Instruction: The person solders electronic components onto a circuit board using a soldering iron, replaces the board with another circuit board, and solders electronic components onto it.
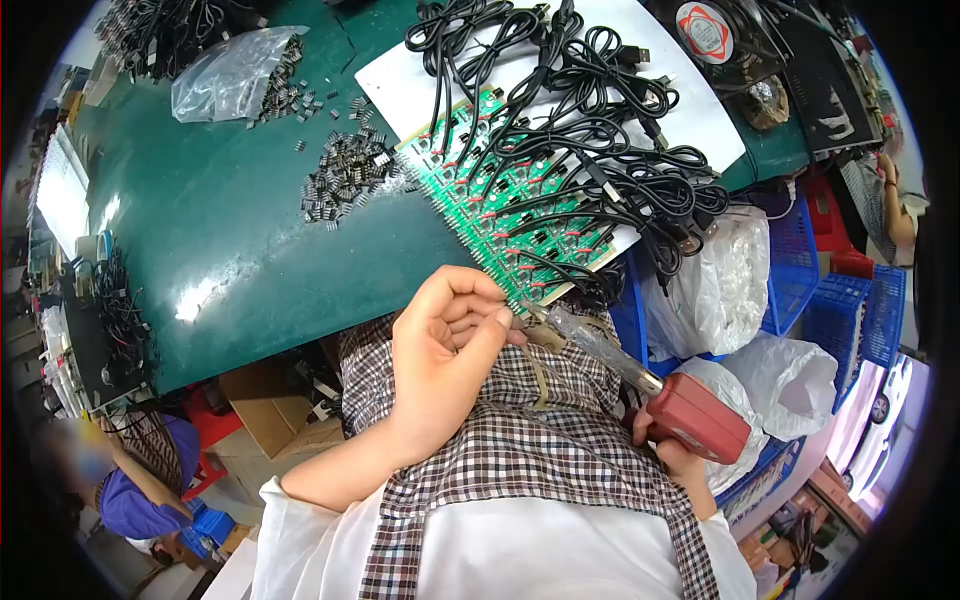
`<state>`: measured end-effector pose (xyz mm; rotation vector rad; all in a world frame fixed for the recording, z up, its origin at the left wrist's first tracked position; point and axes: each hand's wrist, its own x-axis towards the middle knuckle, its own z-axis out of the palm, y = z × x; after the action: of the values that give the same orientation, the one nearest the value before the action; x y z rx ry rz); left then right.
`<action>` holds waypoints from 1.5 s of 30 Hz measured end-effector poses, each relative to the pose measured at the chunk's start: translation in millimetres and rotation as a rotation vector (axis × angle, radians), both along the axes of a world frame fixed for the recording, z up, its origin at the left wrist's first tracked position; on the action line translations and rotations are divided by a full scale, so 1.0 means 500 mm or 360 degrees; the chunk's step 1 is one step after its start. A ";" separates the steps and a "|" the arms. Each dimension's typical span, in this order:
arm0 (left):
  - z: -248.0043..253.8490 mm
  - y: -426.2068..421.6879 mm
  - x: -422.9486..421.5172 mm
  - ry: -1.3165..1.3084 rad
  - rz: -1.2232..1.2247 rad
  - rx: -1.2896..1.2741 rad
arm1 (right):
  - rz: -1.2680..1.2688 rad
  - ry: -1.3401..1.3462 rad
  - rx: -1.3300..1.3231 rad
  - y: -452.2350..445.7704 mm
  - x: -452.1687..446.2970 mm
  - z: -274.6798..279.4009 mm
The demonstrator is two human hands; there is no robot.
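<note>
A green circuit board panel (452, 212) lies at a slant near the table's front edge, with rows of pins along its left side. Black USB cables (665, 190) run from the panel and lie coiled over its right side. My left hand (445, 350) is at the panel's near corner, fingers curled and thumb pressed to the fingertips; whatever they pinch is too small to make out. My right hand (672, 452) grips a red-handled soldering iron (700, 415). Its tip points to that same corner, close to my left fingertips.
White board (400, 90) lies under the panel. Small black pin connectors (345, 175) are heaped on the green table (240, 230), beside a clear plastic bag (225, 80). Blue crates (790, 260) with plastic bags stand at the right. Another person (150, 480) sits at lower left.
</note>
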<state>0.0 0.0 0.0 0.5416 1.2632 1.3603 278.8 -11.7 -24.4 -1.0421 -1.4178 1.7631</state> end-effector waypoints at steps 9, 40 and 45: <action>0.003 0.003 0.001 0.0042 0.0048 0.0033 | -0.0100 -0.0161 0.0109 0.011 -0.026 0.015; -0.003 0.002 0.002 0.0113 0.0011 0.0004 | -0.0119 -0.0104 0.0083 -0.005 -0.007 0.003; -0.005 0.003 0.005 0.0094 0.0038 0.0022 | -0.0059 -0.0263 0.0203 -0.015 0.021 -0.007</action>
<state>2.7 1.6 -2.3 0.5818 1.3127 1.3825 289.3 -19.0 -27.8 -1.1597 -1.5790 1.5683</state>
